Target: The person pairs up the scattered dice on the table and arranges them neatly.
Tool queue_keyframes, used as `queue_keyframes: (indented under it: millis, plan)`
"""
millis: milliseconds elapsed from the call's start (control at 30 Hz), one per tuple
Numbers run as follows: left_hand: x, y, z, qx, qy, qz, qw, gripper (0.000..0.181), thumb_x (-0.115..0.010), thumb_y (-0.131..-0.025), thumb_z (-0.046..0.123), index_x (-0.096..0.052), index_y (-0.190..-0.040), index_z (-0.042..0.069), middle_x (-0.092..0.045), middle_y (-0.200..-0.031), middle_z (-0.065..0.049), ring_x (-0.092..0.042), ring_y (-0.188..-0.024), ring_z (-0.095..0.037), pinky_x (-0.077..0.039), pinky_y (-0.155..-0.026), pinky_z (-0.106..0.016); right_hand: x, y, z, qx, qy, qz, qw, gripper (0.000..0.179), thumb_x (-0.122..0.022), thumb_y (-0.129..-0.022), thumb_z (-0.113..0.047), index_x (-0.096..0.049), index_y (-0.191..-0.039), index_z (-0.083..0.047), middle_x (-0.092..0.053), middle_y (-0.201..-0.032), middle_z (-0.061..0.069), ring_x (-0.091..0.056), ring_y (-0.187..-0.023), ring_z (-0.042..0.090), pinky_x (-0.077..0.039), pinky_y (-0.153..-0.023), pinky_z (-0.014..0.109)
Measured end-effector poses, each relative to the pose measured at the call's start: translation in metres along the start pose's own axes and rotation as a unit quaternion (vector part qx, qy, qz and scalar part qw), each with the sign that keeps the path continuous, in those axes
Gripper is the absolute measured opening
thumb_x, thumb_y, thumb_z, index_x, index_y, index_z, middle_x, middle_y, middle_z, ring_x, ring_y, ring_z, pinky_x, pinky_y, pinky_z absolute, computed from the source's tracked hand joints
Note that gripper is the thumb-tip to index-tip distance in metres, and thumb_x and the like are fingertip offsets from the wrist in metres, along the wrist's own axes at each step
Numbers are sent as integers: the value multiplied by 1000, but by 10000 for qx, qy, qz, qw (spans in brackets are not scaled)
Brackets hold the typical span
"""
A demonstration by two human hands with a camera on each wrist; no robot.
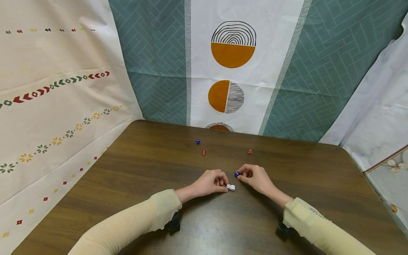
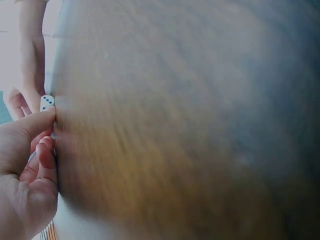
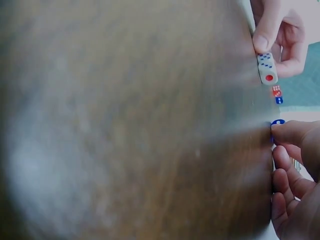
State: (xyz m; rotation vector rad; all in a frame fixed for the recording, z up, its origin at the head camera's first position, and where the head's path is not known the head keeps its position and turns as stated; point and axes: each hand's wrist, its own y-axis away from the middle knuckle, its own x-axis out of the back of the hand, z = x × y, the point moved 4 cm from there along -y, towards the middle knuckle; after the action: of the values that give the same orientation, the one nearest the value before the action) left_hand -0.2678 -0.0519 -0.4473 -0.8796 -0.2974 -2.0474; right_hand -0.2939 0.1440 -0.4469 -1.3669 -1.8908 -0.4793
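Observation:
Two white dice sit side by side near the middle of the table. My left hand (image 1: 211, 182) pinches the left white die (image 1: 228, 186) between thumb and fingers; the right white die (image 1: 233, 188) lies against it, on the side toward my right hand. My right hand (image 1: 256, 179) holds a blue die (image 1: 237, 174) at its fingertips, a little behind the white pair. In the right wrist view that blue die (image 3: 278, 121) shows just above the thumb, mostly covered. A white die (image 2: 47, 102) with blue pips peeks out past the left thumb in the left wrist view.
Farther back on the brown wooden table (image 1: 153, 148) lie another blue die (image 1: 198, 141), a red die (image 1: 203, 152) near it, and a second red die (image 1: 250, 151) to the right. Patterned cloths (image 1: 156, 71) hang behind and along both sides.

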Motion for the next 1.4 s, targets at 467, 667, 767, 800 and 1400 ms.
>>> queue_keyframes:
  millis: [467,667,767,800,1400]
  plan:
    - [-1,0,-2,-26,27,-16,10000,11,-78,-85,15,-70,-92,12,-60,-83,-4,-48,-67,-1,-43,-63,-15,-8,1,-6,74,-71,-160,9998,11,-76,-86,-16,-73,-97,-15,-59,-69,-3,-48,-61,9,-39,-56,21]
    - [-1,0,-2,-43,45,-39,10000,11,-78,-85,14,-70,-92,11,-61,-83,-3,-49,-67,-1,-43,-63,-15,-8,1,-4,67,-94,-137,9998,12,-76,-86,-17,-74,-98,-16,-60,-70,-3,-49,-62,9,-40,-56,21]
    - [0,-1,-2,-62,23,-52,10000,11,-78,-85,14,-70,-92,11,-61,-83,-4,-49,-67,-1,-44,-63,-15,-7,1,-5,64,-95,-141,9998,12,-76,-87,-17,-74,-98,-15,-59,-70,-2,-49,-62,10,-40,-57,21]
    - [0,-1,-3,-69,20,-54,10000,11,-78,-85,14,-71,-92,11,-62,-83,-4,-49,-67,-1,-44,-64,-15,-7,1,-5,61,-98,-142,9998,13,-76,-86,-17,-73,-99,-15,-60,-70,-2,-49,-62,10,-40,-57,21]
    - [2,-4,-2,-89,-24,-176,9998,13,-79,-84,15,-70,-93,11,-62,-82,-3,-50,-66,0,-45,-64,-15,-8,0,-4,163,-67,-141,9997,12,-76,-86,-17,-72,-98,-16,-58,-69,-3,-48,-61,9,-40,-56,21]
